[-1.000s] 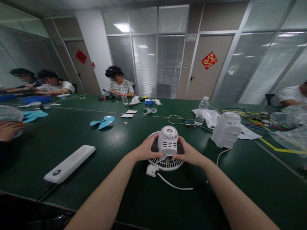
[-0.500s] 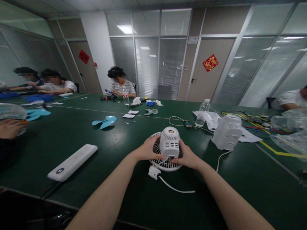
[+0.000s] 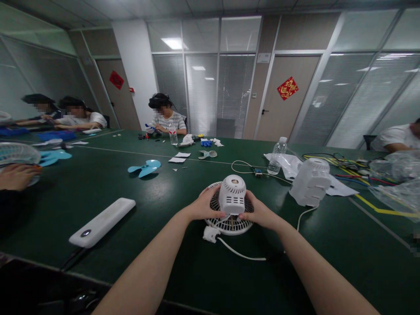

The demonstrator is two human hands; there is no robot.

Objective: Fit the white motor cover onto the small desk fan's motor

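A white motor housing (image 3: 232, 194) with vent slots stands on a round white fan grille (image 3: 229, 226) that lies on the green table. My left hand (image 3: 206, 204) grips the housing's left side, and my right hand (image 3: 259, 211) grips its right side. The thumbs of both hands are near its lower front edge. Just in front of the grille lies a small white part (image 3: 210, 234), with a white cable (image 3: 241, 254) running to the right. Behind the hands, a blue fan blade (image 3: 145, 168) rests on the table.
A white power bank (image 3: 102, 222) lies at left. To the right are a white fan base (image 3: 311, 181), a bottle (image 3: 277, 156), papers and wires. Another person's hand (image 3: 19, 176) holds a grille (image 3: 19, 153) at far left. Several people sit around the green table (image 3: 157, 197).
The grille shows a little further to the right under the housing. Both hands keep their hold, with my right thumb shifted slightly. The whole view has moved slightly.
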